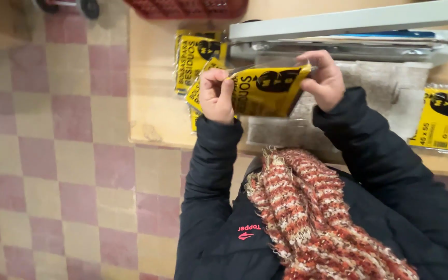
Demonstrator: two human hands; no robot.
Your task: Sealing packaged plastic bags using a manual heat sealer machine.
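Left hand [217,96] and right hand [323,79], fingers closed, pinch opposite ends of a yellow packet [265,91] at frame centre, above the worktop [156,111], below the sealer [348,36].

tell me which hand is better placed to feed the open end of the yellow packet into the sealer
Right, probably. The right hand pinches the yellow packet at its upper corner, right under the sealer bar. The left hand grips the far end, lower and away from the machine, so it suits steadying.
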